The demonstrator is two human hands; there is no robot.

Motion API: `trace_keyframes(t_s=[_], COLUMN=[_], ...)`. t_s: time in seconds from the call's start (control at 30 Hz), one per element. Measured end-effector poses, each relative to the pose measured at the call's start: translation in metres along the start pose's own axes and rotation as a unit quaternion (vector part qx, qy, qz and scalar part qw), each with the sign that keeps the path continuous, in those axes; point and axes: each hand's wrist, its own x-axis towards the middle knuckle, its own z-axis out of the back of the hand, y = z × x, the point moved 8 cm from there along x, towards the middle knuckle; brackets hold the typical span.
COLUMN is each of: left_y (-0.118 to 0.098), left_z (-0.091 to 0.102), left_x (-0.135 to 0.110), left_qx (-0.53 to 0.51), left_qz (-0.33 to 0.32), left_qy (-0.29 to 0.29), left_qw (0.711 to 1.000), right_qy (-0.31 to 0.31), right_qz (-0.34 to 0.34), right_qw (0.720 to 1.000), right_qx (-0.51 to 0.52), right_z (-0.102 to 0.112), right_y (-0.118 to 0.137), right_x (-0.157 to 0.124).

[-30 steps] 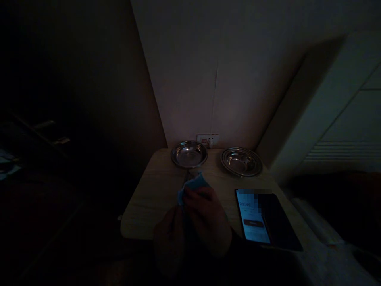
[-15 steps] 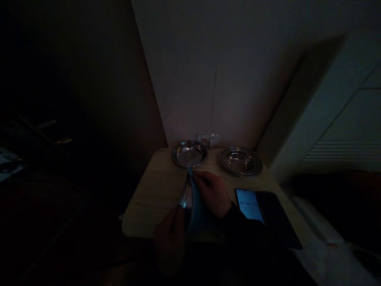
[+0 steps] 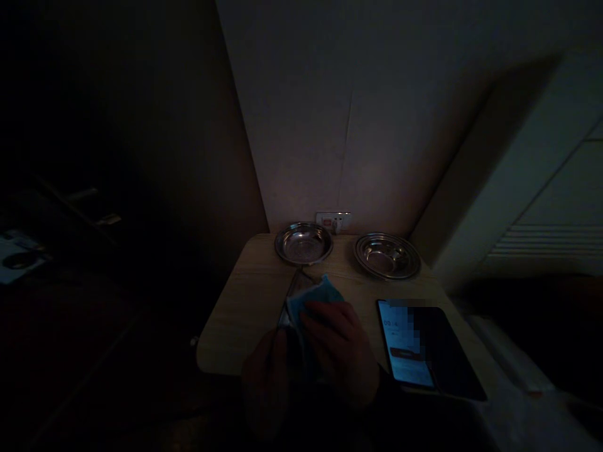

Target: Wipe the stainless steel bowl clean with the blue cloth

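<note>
Close to the front of the small table, my left hand (image 3: 267, 370) is closed on the near rim of a shiny metal plate (image 3: 298, 284). The plate is tilted steeply, with its far edge toward the back of the table. In my right hand (image 3: 346, 345) is a blue cloth (image 3: 315, 294), gripped under bent fingers and lying against the plate's right side. Cloth and fingers hide much of the plate, and dim light blurs its lower part.
A metal plate (image 3: 304, 246) lies at the back left of the wooden table (image 3: 230, 314), and stacked metal plates (image 3: 387, 257) at the back right. A lit phone (image 3: 400, 351) with a dark cover rests at right. Behind is a wall socket (image 3: 333, 220).
My right hand has shifted down and nearer, and the cloth's top has folded over to the right. The plate's inner face shows more. My left hand keeps its grip. The view has shifted slightly.
</note>
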Motion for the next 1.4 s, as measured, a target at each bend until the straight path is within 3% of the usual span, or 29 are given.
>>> trace_keyframes(t_s=[0.1, 0.2, 0.37, 0.53, 0.67, 0.8, 0.93, 1.07, 1.23, 1.4], left_y=[-0.004, -0.005, -0.008, -0.005, 0.0, -0.003, -0.004, -0.002, 0.003, 0.002], left_z=[-0.001, 0.001, 0.0, 0.001, 0.001, 0.002, -0.002, -0.004, -0.003, 0.004], left_x=[0.0, 0.0, 0.0, -0.002, -0.001, 0.001, 0.001, 0.0, -0.002, 0.0], left_qx=[-0.006, 0.001, 0.012, 0.017, 0.027, 0.025, 0.01, 0.007, 0.009, 0.013], left_qz=[-0.008, 0.005, 0.003, -0.007, -0.002, -0.011, -0.009, -0.024, -0.02, -0.008], left_qy=[0.007, -0.002, 0.008, 0.001, -0.006, -0.016, -0.003, -0.006, 0.003, -0.028], left_qw=[1.0, 1.0, 1.0, 1.0, 1.0, 1.0, 1.0, 1.0, 1.0, 0.999], right_qy=[0.022, 0.039, 0.064, 0.04, 0.059, 0.042, 0.068, 0.04, 0.08, 0.058], right_qz=[0.033, 0.022, 0.076, 0.033, 0.071, 0.018, 0.069, -0.011, 0.06, 0.001], right_qw=[0.999, 0.998, 0.995, 0.999, 0.996, 0.999, 0.994, 0.999, 0.994, 0.997], right_qx=[-0.037, -0.039, -0.024, -0.001, 0.01, 0.008, 0.045, 0.029, 0.047, 0.051], right_z=[-0.007, -0.008, -0.009, -0.008, -0.014, -0.009, -0.011, -0.007, -0.012, -0.013], right_y=[0.004, -0.003, 0.005, -0.001, 0.006, -0.007, -0.005, -0.023, -0.004, -0.011], right_x=[0.014, 0.03, 0.03, 0.032, 0.034, 0.042, 0.042, 0.044, 0.041, 0.046])
